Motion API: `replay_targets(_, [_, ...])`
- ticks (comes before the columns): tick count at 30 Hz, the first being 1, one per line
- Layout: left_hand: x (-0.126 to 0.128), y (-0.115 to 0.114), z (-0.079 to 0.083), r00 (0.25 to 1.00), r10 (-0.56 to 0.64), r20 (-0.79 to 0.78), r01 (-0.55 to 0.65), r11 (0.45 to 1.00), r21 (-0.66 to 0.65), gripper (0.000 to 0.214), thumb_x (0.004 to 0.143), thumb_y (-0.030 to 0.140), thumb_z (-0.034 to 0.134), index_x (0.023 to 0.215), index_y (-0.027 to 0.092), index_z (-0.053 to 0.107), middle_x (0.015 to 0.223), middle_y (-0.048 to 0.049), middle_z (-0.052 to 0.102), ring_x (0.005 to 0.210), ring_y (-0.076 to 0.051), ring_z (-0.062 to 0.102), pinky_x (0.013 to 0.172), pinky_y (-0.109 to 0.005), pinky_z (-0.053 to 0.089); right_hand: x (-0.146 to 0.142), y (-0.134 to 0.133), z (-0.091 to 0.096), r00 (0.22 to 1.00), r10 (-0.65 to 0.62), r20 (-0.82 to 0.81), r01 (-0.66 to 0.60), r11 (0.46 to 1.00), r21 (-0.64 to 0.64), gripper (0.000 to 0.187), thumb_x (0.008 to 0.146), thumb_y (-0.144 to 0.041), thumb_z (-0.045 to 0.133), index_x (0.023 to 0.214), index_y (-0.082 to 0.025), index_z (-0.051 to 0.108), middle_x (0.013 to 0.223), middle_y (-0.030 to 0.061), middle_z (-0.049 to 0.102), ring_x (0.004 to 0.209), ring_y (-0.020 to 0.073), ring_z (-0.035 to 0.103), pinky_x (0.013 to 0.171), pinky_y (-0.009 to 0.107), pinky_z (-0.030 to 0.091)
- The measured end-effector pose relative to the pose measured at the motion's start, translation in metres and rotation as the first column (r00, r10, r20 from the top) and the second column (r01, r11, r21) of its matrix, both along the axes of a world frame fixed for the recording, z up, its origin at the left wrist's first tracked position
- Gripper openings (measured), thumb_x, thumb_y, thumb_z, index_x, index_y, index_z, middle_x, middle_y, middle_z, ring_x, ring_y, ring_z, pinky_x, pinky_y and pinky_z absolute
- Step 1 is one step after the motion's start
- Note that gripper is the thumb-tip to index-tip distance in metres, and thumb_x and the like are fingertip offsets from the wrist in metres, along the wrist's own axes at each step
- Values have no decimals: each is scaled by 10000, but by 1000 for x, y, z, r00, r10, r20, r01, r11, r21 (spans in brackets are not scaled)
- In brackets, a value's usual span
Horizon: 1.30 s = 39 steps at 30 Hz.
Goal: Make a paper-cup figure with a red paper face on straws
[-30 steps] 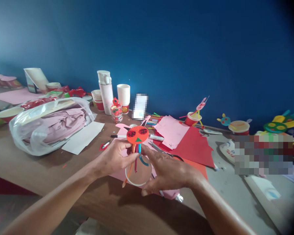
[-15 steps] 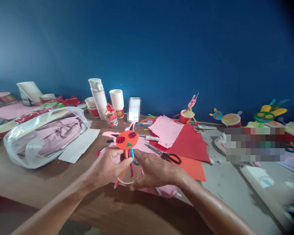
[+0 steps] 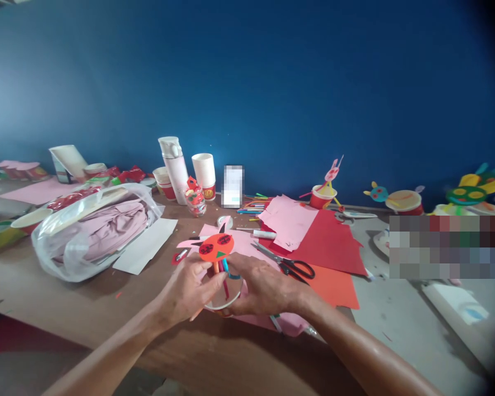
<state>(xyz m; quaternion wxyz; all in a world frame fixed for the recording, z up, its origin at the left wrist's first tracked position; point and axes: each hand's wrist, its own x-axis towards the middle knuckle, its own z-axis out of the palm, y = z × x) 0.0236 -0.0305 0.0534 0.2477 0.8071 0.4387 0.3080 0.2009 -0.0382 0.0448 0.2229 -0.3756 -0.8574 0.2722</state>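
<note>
1. Left hand (image 3: 185, 289): thumb and fingers pinching the narrow orange, crimson and blue strips (image 3: 225, 266), just below the head.
2. Right hand (image 3: 266, 283): curved round the right side of the cup, thumb at the near rim; its fingertips are partly hidden, so how firmly they press cannot be told.
3. Orange oval paper head (image 3: 215, 253), dark red eyes, green triangular nose: tilted, above the cup's far side, between the hands.
4. White-rimmed round paper cup (image 3: 221, 306): beneath the strips, near side of the bench (image 3: 86, 308).
5. Risk, judged: the thin strips could bend or pull loose from the head if the pinch tightens or twists.
6. Risk, judged: the cup could dent or slip if the right hand squeezes unevenly.
7. Black-handled scissors (image 3: 286, 267): far side of the right forearm, lying over paper; an obstacle to that arm moving away.
8. Red paper sheet (image 3: 334, 247) and orange paper sheet (image 3: 334, 286): right, overlapping, liable to be dragged by a sleeveless forearm.
9. Clear plastic bag (image 3: 66, 258), bulky: left, limiting room there.
10. White flask (image 3: 175, 170) and stacked white paper cups (image 3: 204, 170): far, upright, well apart from both hands.
</note>
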Motion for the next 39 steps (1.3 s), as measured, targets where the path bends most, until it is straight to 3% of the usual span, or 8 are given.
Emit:
replay_targets(5, [-5,-1,-5,1000,31,8,-30,999,-24,187,758,209,533,574,177,544,578,8,585,607,-132,556,549,-207,449,0,1,-1,1000,8,-5,-8,1000,7,506,674,-343,719,1108,-194,506,1098,64,581,979,213,545,818,314,425])
replay_targets(11, [-5,3,9,998,-33,56,41,989,-143,117,759,274,585,781,172,636,770,1,640,648,-113,563,611,-203,466,0,1,-5,993,-84,78,86,996,-29,496,652,-449,710,1031,-182,534,951,56,604,829,208,558,688,313,430])
replay_targets(14, [-10,7,8,995,-10,100,20,995,-97,166,774,303,582,847,172,654,838,-21,661,764,-139,596,704,-218,473,-1,1,-3,993,-94,77,97,995,-35,502,661,-464,700,1043,-178,543,966,66,607,854,217,557,716,321,431])
replay_targets(17, [-25,6,-4,991,80,109,-74,996,-55,181,800,316,559,883,183,648,954,-39,660,865,-158,600,728,-218,467,0,1,0,989,-105,106,114,991,-76,479,665,-479,691,1015,-174,574,973,77,610,862,227,562,736,332,433])
replay_targets(20, [-43,-3,-19,978,188,91,-177,977,-122,176,825,322,524,835,180,628,867,-23,667,759,-139,611,666,-208,466,1,1,4,991,-85,108,96,991,-98,438,684,-482,668,1000,-187,600,1005,79,611,889,234,568,763,338,436])
replay_targets(25, [-51,-24,-29,990,140,30,-128,960,-250,155,804,294,536,859,175,619,832,-24,680,756,-160,630,701,-238,485,-1,2,6,994,-68,87,72,996,-53,405,700,-454,654,1009,-197,606,1025,74,612,948,243,561,816,346,428])
replay_targets(33, [-35,-34,-35,980,201,-15,-201,979,-41,74,766,189,540,741,186,610,716,11,660,669,-128,598,640,-199,455,-3,1,6,983,-98,156,101,995,-9,397,725,-511,599,904,-157,618,911,90,617,810,222,561,703,320,421])
replay_targets(39, [-40,-36,-29,979,160,-124,-165,986,-33,112,782,207,523,711,179,605,678,8,658,628,-130,597,575,-198,427,-1,-1,4,980,-85,179,89,996,-12,532,709,-600,578,987,-146,600,998,117,606,896,264,557,758,355,425])
